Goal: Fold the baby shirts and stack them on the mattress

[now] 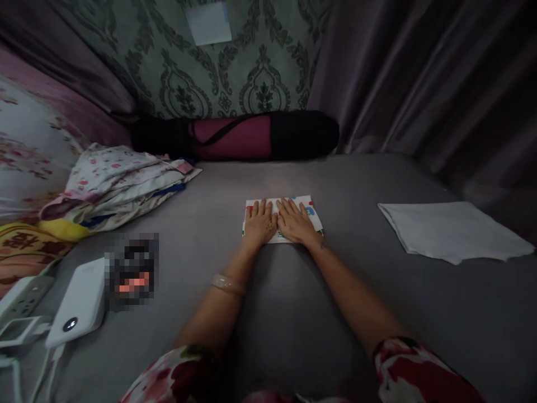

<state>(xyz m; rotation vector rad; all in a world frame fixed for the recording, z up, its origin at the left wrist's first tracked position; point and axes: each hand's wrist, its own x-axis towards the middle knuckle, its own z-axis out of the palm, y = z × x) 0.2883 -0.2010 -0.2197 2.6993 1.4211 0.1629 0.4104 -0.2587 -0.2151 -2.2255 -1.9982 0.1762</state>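
Observation:
A folded white cloth (315, 221) with colourful printed figures lies in the middle of the grey bed surface (188, 268). My left hand (260, 222) rests flat on its left half, fingers stretched forward. Beside it, my right hand (297, 219) presses flat on the right half, fingers slightly spread. The two thumbs nearly meet at the centre. Neither hand grips anything, and most of the cloth's print is hidden under the palms. A pale bangle (226, 284) circles my left forearm.
To the right lies a folded white cloth (457, 229). At left are a white power bank (79, 302), a power strip (27, 296), cables and a blurred-out patch. A heap of printed clothes (121, 179) sits farther back. Along the wall stretches a black-and-maroon long bag (235, 137).

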